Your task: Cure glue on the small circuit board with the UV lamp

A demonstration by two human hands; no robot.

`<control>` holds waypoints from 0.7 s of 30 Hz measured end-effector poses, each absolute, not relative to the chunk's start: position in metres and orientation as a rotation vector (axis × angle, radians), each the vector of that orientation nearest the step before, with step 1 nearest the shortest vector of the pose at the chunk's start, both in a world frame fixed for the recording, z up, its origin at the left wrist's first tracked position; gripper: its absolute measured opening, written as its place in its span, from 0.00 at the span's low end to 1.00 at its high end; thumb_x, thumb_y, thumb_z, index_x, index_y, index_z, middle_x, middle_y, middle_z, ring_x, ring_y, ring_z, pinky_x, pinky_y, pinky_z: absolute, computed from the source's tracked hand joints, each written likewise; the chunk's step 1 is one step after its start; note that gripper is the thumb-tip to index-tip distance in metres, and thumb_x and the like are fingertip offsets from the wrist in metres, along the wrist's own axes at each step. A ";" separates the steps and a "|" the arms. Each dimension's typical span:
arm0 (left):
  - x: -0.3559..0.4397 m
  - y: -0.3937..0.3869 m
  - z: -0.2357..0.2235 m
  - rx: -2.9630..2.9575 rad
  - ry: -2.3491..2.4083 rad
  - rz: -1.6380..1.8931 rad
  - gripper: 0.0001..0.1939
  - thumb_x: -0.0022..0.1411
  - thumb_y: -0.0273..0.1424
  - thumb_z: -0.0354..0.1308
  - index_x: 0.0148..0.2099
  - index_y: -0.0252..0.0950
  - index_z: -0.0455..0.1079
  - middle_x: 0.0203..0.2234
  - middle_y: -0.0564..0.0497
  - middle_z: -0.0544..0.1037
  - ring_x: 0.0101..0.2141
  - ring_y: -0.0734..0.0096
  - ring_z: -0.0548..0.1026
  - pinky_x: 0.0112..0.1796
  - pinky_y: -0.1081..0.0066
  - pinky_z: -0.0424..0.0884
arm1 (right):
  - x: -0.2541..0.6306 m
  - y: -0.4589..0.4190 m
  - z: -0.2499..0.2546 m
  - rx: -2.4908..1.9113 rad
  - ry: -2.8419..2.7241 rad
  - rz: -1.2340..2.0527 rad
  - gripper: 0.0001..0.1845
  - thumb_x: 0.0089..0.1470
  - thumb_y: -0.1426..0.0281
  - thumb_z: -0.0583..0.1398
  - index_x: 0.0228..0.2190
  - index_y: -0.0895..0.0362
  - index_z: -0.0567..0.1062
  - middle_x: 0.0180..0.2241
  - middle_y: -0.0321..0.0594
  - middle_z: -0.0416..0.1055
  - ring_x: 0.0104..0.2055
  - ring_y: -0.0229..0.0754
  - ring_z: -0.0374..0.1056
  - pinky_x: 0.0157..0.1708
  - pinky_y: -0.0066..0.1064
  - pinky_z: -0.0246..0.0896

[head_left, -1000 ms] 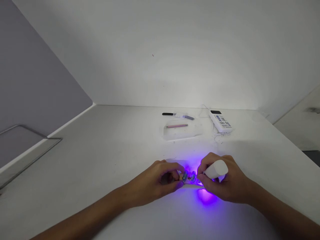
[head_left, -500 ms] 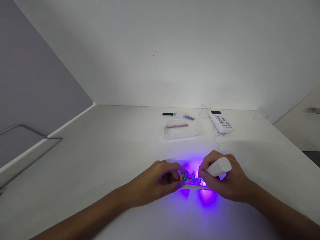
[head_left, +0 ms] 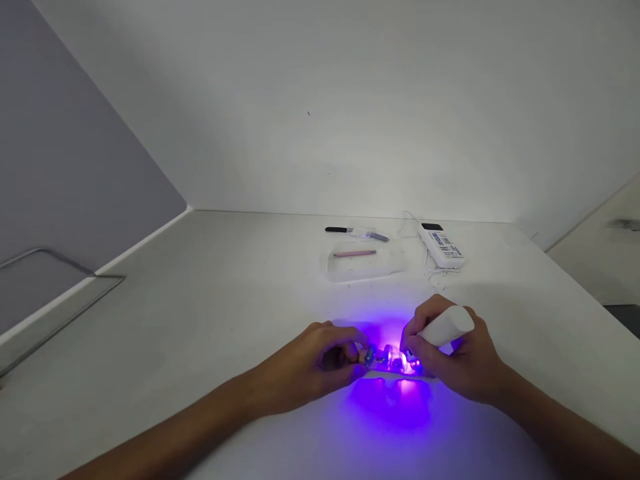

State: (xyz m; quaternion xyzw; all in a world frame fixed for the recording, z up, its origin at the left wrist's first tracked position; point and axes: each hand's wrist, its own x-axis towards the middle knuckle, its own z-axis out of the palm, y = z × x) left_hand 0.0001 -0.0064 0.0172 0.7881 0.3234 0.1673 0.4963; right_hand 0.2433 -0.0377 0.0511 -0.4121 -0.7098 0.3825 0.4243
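My left hand [head_left: 315, 363] is closed, thumb and fingers pinching the left end of a narrow strip [head_left: 395, 372] low on the white table. Along the strip sit several small glossy pieces [head_left: 383, 357], which look like false nails, though the glare blurs their shape. My right hand [head_left: 465, 363] grips a white handheld UV lamp [head_left: 447, 325], its thick end tilted up to the right. The lamp's lower tip is mostly hidden by my fingers. Bright violet light falls over the pieces and the table around them.
Behind the hands lies a clear plastic tray [head_left: 367, 272] with a pink pen-like stick [head_left: 355, 253]. Farther back are a black-handled tool [head_left: 337, 230] and a grey-ended tool [head_left: 379, 237]. A white labelled device [head_left: 443, 247] with a cable stands right. A metal wire frame [head_left: 65, 320] is at left.
My right hand and the UV lamp have shifted slightly right and up. The violet glow reaches farther left and more of the strip shows. My left hand stays put.
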 end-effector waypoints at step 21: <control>0.000 -0.007 0.018 1.924 0.800 0.403 0.05 0.66 0.30 0.59 0.38 0.34 0.73 0.25 0.56 0.68 0.23 0.77 0.60 0.24 0.77 0.56 | 0.241 -0.038 0.051 -0.979 -1.646 1.059 0.06 0.55 0.76 0.63 0.30 0.54 0.71 0.23 0.32 0.72 0.20 0.35 0.68 0.17 0.24 0.66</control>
